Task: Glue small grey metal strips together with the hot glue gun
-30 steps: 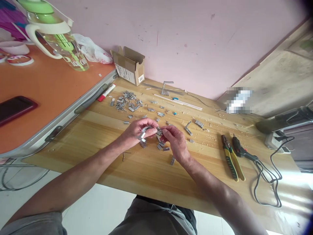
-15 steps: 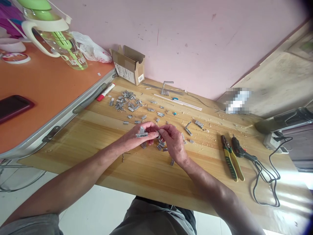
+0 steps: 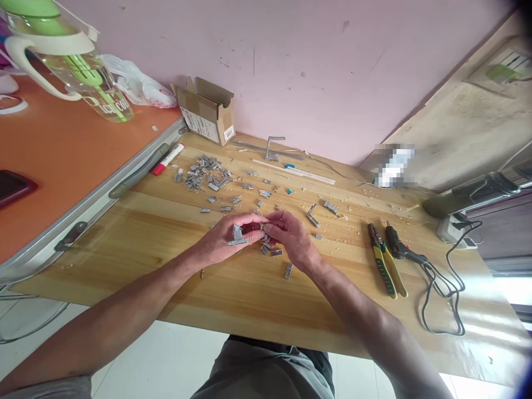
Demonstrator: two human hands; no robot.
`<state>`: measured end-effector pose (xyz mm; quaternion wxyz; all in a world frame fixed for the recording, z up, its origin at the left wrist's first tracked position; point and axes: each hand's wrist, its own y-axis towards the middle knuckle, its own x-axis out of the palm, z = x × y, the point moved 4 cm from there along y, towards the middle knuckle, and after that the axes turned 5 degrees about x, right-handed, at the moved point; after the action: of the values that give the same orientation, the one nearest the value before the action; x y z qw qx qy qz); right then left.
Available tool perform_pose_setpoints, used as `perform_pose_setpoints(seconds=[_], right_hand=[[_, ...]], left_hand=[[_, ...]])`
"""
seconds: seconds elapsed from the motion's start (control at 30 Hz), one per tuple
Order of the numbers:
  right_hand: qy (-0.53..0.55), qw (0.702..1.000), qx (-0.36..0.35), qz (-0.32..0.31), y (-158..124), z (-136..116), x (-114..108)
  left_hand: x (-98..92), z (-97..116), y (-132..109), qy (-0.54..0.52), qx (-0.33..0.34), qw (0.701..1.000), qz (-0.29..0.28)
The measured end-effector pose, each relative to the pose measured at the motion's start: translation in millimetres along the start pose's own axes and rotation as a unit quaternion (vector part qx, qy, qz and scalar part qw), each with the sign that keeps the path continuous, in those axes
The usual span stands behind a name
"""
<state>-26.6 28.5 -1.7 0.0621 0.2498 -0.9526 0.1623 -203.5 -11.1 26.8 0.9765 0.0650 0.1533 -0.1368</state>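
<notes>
My left hand (image 3: 226, 238) is closed on a few small grey metal staple strips (image 3: 236, 236), low over the wooden tabletop (image 3: 249, 293). My right hand (image 3: 291, 235) meets it fingertip to fingertip and pinches one small metal piece between thumb and forefinger. More strips lie loose under and beside the hands, one (image 3: 288, 270) just in front of my right wrist. A larger heap of the same pieces (image 3: 203, 176) lies farther back on the left.
An open cardboard box (image 3: 205, 111) stands by the pink wall. Green-yellow pliers (image 3: 384, 260) and a corded tool (image 3: 405, 252) lie at the right. An orange table (image 3: 62, 149) with a jug (image 3: 70, 61) and a phone (image 3: 12, 185) adjoins on the left; a red marker (image 3: 167, 158) lies at its edge.
Both hands have dropped slightly toward the tabletop and stayed together. The strips in my left hand have shifted lower in the palm. The camera has turned a little to the right.
</notes>
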Motion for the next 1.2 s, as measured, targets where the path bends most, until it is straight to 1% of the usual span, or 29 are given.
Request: perform_pose_setpoints(seconds=[0.13, 0.27, 0.37, 0.47, 0.57, 0.63, 0.7, 0.77, 0.87, 0.97, 1.07, 1.17, 1.2], right_hand=[[-0.01, 0.999, 0.012, -0.028, -5.9, -2.9, -3.0], [-0.054, 0.997, 0.053, -0.026, -13.6, -4.0, -5.2], [-0.136, 0.989, 0.064, 0.005, -23.3, -6.1, -10.5], [-0.199, 0.978, 0.045, 0.037, -42.3, -11.3, -23.9], [-0.219, 0.974, 0.024, 0.061, -67.3, -18.2, -44.8], [-0.225, 0.97, 0.019, 0.093, -80.8, -22.2, -58.2], [-0.2, 0.974, 0.023, 0.101, -86.5, -22.6, -63.4], [-0.155, 0.984, 0.029, 0.079, -84.2, -19.3, -58.2], [-0.095, 0.993, 0.042, 0.05, -74.4, -11.5, -41.4], [-0.048, 0.997, 0.05, 0.037, -65.7, -3.4, -26.9], [-0.019, 0.998, 0.053, 0.02, -59.4, 6.3, -17.7], [0.008, 0.998, 0.066, -0.005, -55.6, 17.3, -13.5], [0.006, 0.998, 0.068, -0.01, -56.0, 19.6, -14.4]], left_hand=[[-1.3, -3.0, -1.5, 0.043, 0.028, 0.999, 0.0], [5.4, -2.7, -3.4, 0.079, 0.067, 0.995, -0.012], [13.7, 1.6, -7.7, 0.091, 0.116, 0.989, -0.022], [16.3, 2.6, -13.5, 0.099, 0.143, 0.985, -0.013], [14.7, -0.3, -16.5, 0.104, 0.146, 0.984, 0.004], [15.8, -0.5, -16.6, 0.105, 0.153, 0.982, 0.013], [20.4, 2.5, -16.8, 0.099, 0.168, 0.981, 0.02], [26.9, 7.8, -17.7, 0.095, 0.19, 0.977, 0.028], [34.0, 14.3, -19.1, 0.097, 0.226, 0.968, 0.037], [34.7, 17.6, -19.4, 0.111, 0.249, 0.961, 0.033], [33.4, 23.9, -21.0, 0.132, 0.293, 0.947, 0.028], [32.6, 27.8, -23.3, 0.151, 0.322, 0.934, 0.03], [32.7, 27.4, -23.9, 0.156, 0.322, 0.933, 0.027]])
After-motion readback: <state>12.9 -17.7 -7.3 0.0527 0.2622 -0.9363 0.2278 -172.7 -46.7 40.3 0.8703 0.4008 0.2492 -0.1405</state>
